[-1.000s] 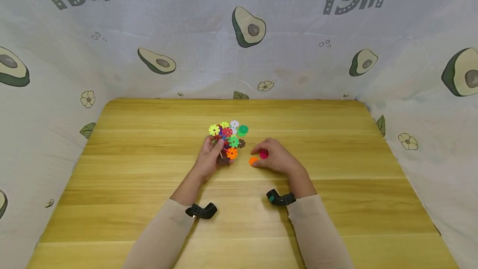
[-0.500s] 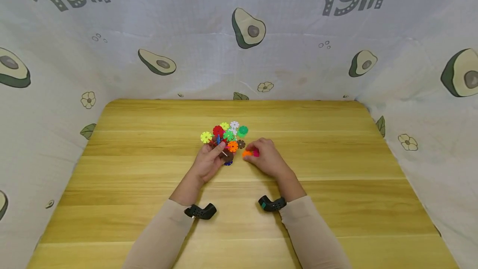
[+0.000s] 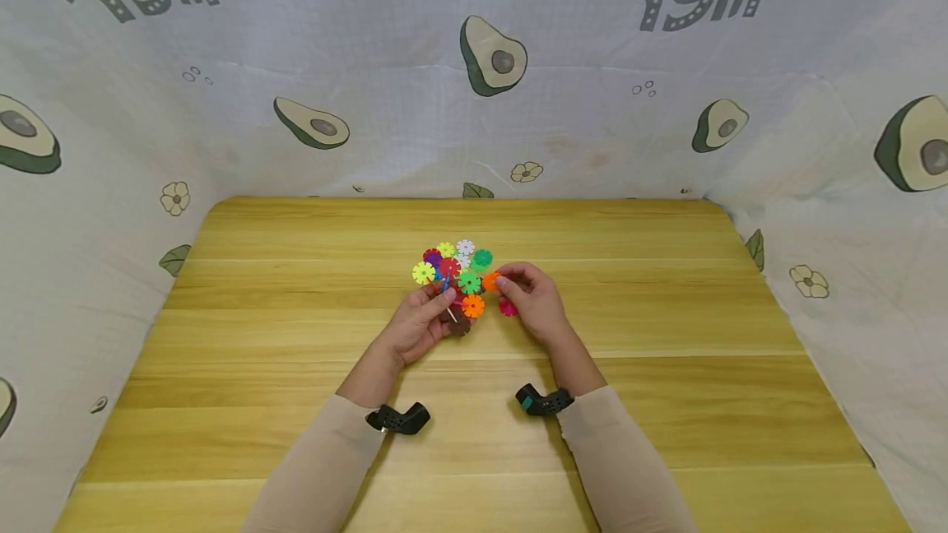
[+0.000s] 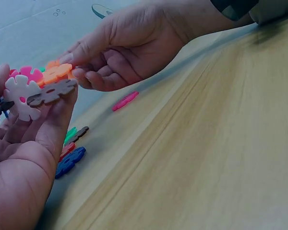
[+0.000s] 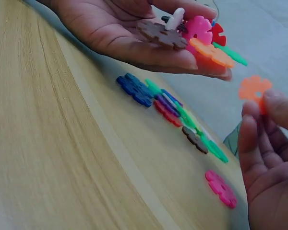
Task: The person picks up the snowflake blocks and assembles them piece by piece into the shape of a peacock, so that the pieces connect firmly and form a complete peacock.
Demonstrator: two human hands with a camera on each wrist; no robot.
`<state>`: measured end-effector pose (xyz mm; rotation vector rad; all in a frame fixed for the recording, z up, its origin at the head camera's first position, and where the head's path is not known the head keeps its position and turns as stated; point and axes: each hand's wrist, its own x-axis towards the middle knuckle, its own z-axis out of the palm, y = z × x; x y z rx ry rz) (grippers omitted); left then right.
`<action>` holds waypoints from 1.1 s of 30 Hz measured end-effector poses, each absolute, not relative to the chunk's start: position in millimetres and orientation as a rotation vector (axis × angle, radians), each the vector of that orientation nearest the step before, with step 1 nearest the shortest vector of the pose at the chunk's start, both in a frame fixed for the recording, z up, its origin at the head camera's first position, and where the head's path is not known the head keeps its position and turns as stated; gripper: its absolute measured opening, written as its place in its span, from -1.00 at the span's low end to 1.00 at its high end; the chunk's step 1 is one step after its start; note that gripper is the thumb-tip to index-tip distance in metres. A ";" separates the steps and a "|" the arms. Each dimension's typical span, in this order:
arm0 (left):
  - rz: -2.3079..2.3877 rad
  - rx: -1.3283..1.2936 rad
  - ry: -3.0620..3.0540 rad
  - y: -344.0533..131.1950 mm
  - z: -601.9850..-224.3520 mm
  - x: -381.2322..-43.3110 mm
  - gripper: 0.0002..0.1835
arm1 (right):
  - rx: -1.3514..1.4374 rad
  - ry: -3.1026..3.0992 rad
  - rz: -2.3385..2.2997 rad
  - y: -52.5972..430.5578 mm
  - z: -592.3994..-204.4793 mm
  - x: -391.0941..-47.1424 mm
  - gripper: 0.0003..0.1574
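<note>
My left hand [image 3: 416, 329] holds a cluster of slotted snowflake discs pushed together, raised over the table. A brown disc [image 5: 161, 34], a white disc [image 4: 21, 98] and a pink disc [image 5: 198, 29] show in it, with an orange disc [image 5: 212, 52] on its outer side. Between thumb and fingers my right hand [image 3: 539, 308] pinches a separate orange disc [image 5: 254, 87], close to the right side of the cluster. In the right wrist view a gap shows between this disc and the cluster. Part of the cluster is hidden by the left hand's fingers.
Loose discs lie on the wooden table [image 3: 666, 401] under and behind the hands: a dark blue disc [image 5: 134, 90], a brown disc [image 5: 195, 140], several green and other ones. A pink disc [image 5: 221, 188] lies apart, by the right hand. A printed curtain [image 3: 400, 122] encloses the table's back and sides.
My right hand has picked up the orange disc from the table and moved it left and up toward the cluster. My left hand has turned the cluster.
</note>
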<state>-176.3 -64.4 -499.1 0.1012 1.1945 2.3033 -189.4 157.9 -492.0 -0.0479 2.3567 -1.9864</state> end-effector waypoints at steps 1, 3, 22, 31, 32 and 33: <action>2.295 0.107 1.195 -64.8 -499.2 -176.2 -0.89 | -0.063 2.311 -2.044 158.2 -492.1 -189.4 -0.71; 2.283 0.122 1.196 -65.4 -499.5 -176.3 -0.89 | -0.106 2.243 -2.124 158.4 -491.8 -189.3 -0.71; 2.236 0.168 1.135 -67.7 -500.8 -176.9 -0.80 | -0.366 2.193 -2.171 155.3 -493.3 -186.8 -0.75; 2.221 0.217 1.178 -67.0 -502.1 -176.3 -0.78 | -0.326 2.228 -2.122 153.5 -494.4 -186.8 -0.76; 2.226 0.206 1.179 -66.5 -501.9 -176.1 -0.79 | -0.314 2.245 -2.112 154.1 -494.3 -187.0 -0.75; 2.230 0.197 1.183 -65.7 -501.8 -176.0 -0.80 | -0.300 2.267 -2.098 155.1 -494.1 -187.2 -0.75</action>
